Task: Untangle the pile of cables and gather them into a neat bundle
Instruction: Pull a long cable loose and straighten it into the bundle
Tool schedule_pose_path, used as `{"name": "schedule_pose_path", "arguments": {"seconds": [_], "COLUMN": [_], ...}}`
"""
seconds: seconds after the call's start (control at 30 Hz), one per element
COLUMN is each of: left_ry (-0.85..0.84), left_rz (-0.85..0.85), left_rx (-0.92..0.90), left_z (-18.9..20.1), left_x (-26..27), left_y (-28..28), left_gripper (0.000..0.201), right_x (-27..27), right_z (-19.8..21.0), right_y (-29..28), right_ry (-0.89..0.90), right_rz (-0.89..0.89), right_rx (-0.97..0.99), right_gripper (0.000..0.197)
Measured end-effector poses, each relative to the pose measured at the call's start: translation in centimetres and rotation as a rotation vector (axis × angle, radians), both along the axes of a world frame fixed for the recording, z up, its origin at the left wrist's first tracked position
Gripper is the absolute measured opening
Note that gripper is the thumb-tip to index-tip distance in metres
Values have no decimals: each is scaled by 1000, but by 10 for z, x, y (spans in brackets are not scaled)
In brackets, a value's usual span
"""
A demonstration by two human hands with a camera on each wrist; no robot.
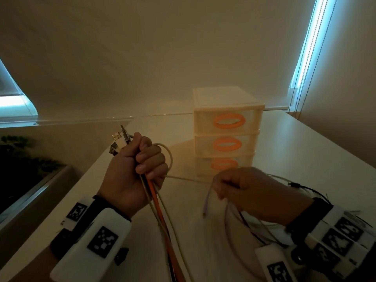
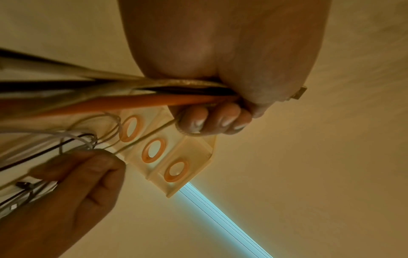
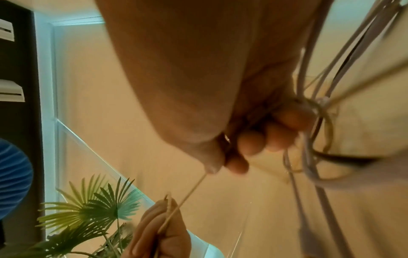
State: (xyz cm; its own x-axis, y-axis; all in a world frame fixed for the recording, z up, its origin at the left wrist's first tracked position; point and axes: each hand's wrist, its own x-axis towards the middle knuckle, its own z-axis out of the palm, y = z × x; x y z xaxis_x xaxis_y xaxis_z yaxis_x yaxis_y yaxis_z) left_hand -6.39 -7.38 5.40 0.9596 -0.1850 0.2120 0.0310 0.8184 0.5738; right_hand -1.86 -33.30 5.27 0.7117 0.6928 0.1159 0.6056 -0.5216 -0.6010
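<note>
left hand (image 1: pixel 130 174): we wear a black wrist strap carrying white blocky housings printed with black-and-white square markers | right hand (image 1: pixel 250 192): we wear a black strap too, with a row of white marker tiles and one white housing below | both our hands are bare, nails short

Several cables (image 1: pixel 160 202) run gathered side by side, an orange cable (image 1: pixel 156 198) among beige and dark ones, their metal plugs (image 1: pixel 120 140) bunched at the top end. One beige cable (image 1: pixel 189 178) loops out and stretches taut sideways to a loose tangle (image 1: pixel 254 218) of white and black strands on the surface (image 1: pixel 305 143)
</note>
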Motion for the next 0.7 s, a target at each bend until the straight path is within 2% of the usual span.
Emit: {"name": "schedule_pose_path", "arguments": {"seconds": [0.13,0.23,0.3,0.33,0.37,0.43,0.5,0.57,0.6,0.63,0.67,0.7], "left_ry": [-69,-56,-35,-16,-3,-3,-12,83,149,193,191,175], "left_rz": [-240,-338,-351,-361,-357,-298,-264,-152,-51,105,212,249], "left_rx": [83,409,635,669,647,492,211,52,27,82,117,118], "left_z": [6,4,-2,-4,-4,-8,-2,6,3,2,2,3], "left_x": [-4,-12,-16,-18,-19,-16,-11,-6,-3,-5,-7,-7], "left_y": [2,-12,-26,-32,-37,-39,-40,-41,-44,-44,-44,-43], "left_gripper": [37,36,37,37,36,34,36,47,48,49,48,47], "right_x": [10,8,2,-2,-6,-14,-20,-20,-18,-15,-12,-9], "right_z": [-5,-4,-4,-3,-2,-1,-2,-8,-9,-11,-11,-12], "right_y": [-3,0,7,10,14,17,18,18,18,16,15,13], "right_ry": [-334,-432,-461,-467,-469,-405,-327,-221,-157,-159,-205,-265], "right_rz": [-245,-290,-280,-265,-238,-132,44,156,152,109,38,-37], "right_rx": [62,118,261,355,448,557,471,263,178,111,65,31], "right_gripper": [37,35,31,29,27,21,16,12,13,14,19,25]}}
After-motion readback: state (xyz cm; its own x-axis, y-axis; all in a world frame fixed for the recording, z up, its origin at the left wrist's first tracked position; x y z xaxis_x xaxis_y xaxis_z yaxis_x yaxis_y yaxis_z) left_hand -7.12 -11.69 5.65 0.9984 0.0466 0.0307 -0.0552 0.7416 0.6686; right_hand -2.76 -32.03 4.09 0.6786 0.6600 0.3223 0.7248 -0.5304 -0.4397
